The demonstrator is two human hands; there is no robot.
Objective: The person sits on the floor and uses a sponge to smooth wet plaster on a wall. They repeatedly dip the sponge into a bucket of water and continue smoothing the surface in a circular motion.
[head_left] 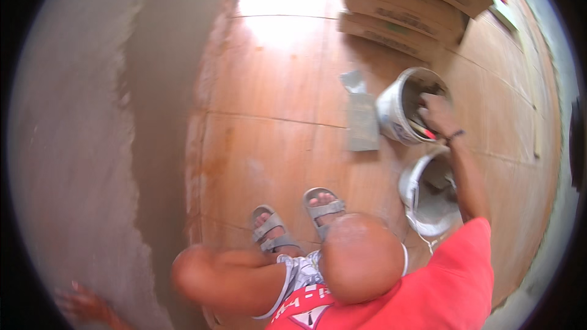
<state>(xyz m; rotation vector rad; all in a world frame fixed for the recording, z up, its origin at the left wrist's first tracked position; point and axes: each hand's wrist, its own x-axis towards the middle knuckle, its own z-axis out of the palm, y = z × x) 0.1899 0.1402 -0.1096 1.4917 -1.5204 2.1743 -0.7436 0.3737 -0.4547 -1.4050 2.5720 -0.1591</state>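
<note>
Toward the upper right, your right hand (436, 113) enters the upper bucket (391, 111), grip indiscernible; at lower left, your open left hand (84, 303) presumably aids balance.

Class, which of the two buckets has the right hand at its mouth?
The farther bucket: the right hand is there, beyond the nearer bucket.

A round white bucket (391, 113) stands open-topped on the orange-brown tiled floor (263, 153).

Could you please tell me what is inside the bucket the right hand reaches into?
In that white bucket, a red-ended object shows beside the right hand. The hand covers part of the interior; whatever it touches cannot be made out.
</note>
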